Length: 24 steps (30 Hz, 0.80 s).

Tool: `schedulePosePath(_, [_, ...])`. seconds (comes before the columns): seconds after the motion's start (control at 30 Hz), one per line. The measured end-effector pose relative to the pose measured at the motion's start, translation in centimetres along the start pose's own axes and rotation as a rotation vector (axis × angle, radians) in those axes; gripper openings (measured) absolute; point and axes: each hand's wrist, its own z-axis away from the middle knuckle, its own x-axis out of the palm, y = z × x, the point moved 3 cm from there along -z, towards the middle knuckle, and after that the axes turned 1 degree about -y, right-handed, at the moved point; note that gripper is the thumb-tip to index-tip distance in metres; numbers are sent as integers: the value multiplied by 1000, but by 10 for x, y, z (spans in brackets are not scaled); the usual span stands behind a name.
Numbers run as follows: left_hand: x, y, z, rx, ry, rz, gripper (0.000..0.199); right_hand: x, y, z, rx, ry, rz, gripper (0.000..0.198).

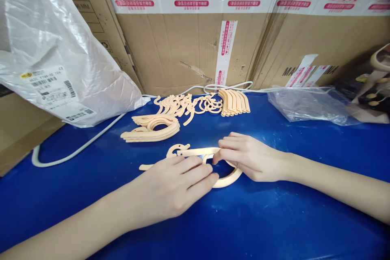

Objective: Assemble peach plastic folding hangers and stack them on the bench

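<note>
While left hand (176,187) and right hand (252,156), half-curled, hold the cream hanger (196,152) between them, it appears light, stiff, best gripped along its curved rim (228,181).

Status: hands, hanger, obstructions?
Right hand gripping hanger; left hand over it, grip unclear. Hook exposed. Nothing visibly blocking hands; stack lies apart, beyond.

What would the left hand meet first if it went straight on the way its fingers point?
Probably the right hand, which holds the right side of the cream hanger's curve. That curve lies in nearly the same line, so, with depth unclear, it could come first.
</note>
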Motion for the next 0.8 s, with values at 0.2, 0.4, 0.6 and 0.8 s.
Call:
schedulePosePath(0.2, [0,7,-1,-45,-32,142,26,-6,-1,3,0,64,-207,27])
schedulePosePath(0.4, [2,9,-1,-73,-54,237,32,-8,8,6,102,254,-605,36])
schedulePosePath(0.6, [-1,17,-11,13,-70,224,38,-13,19,-19,211,169,-386,25])
schedulePosePath(0.8, [2,18,-17,76,-49,154,28,-8,29,-66,89,50,-258,27])
